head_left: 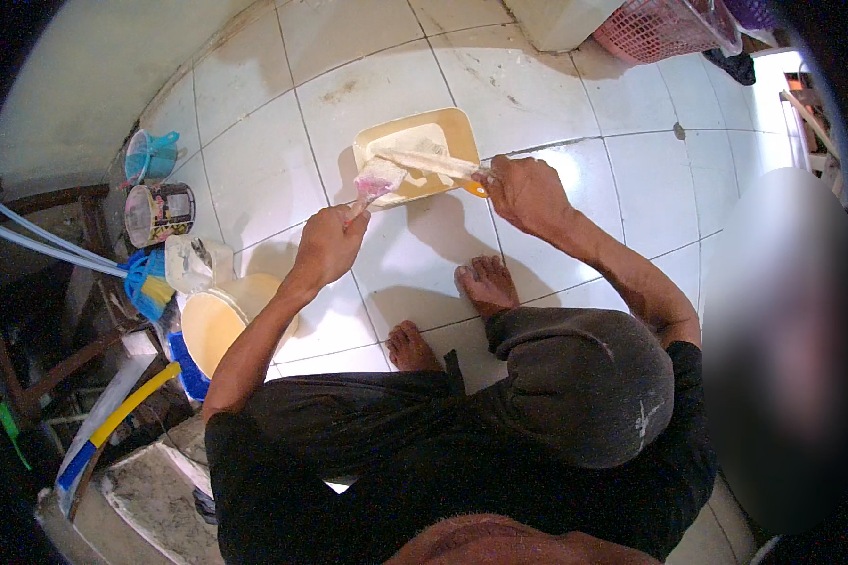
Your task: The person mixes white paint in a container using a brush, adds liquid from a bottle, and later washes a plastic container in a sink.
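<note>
A cream rectangular tub [464,132] holding pale paste stands on the tiled floor. My left hand [328,243] grips a short tool with a paste-smeared pinkish head [379,177] over the tub's left part. My right hand [526,196] grips a long, flat tool [426,162] coated in pale paste, reaching leftward across the tub to meet the pinkish head. An orange piece with a hole [475,188] shows just below my right hand; I cannot tell what it belongs to.
Turquoise pail [141,155], patterned bucket [158,215], white container [198,264], cream bucket [221,330] and brushes [149,287] line the left. A pink basket [650,28] and pillar base [561,19] are at top. My feet [485,282] stand on tiles [641,179]. The right side is blurred.
</note>
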